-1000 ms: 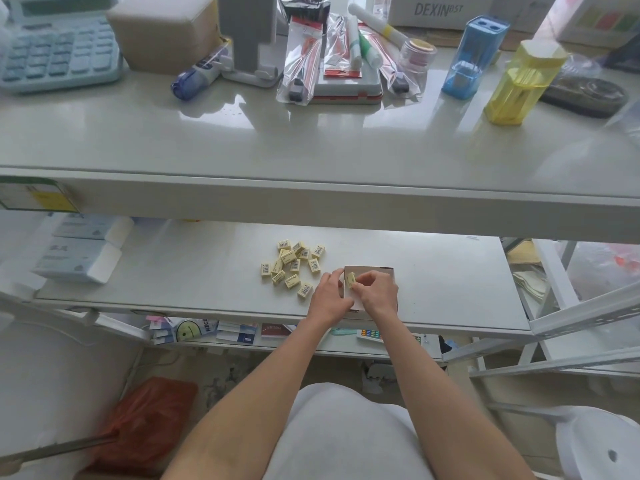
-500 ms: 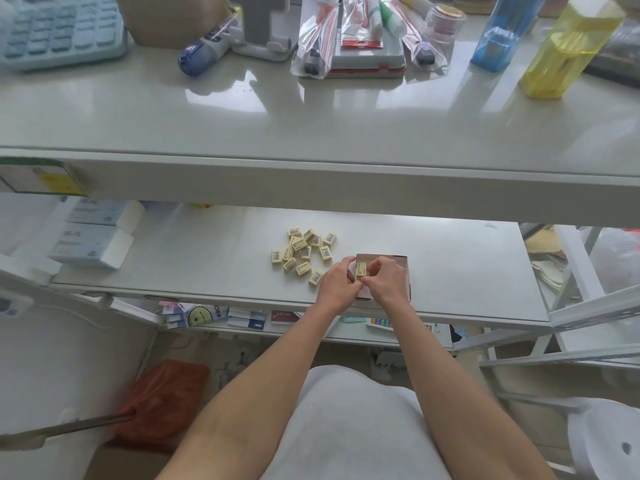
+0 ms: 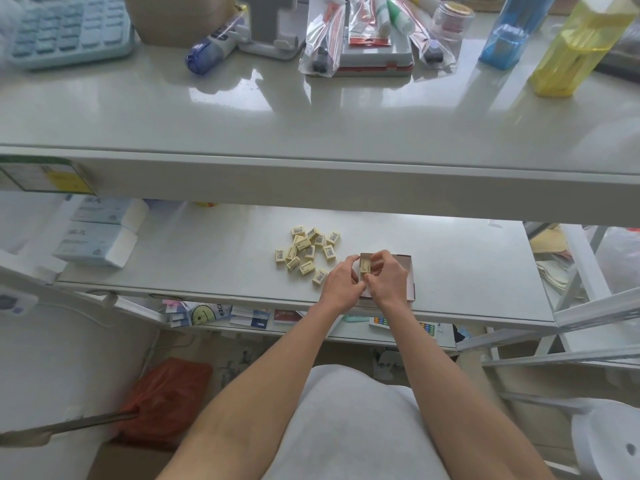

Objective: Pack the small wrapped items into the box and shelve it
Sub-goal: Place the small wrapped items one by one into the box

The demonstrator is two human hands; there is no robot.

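Several small pale-yellow wrapped items with barcode labels lie in a loose pile on the lower white shelf. Just right of the pile sits a small open cardboard box. One yellow wrapped item stands at the box's left end. My right hand pinches it from above and the right. My left hand has its fingers curled against the box's left wall and the same item. The hands hide most of the box's inside.
Two pale-blue cartons lie at the lower shelf's left end. The upper counter carries a calculator, packaged pens, a blue holder and a yellow holder. A metal rack stands at the right.
Both hands stay together at the box's left end with the yellow item between them. The camera view has tilted down slightly; the pile has not moved.
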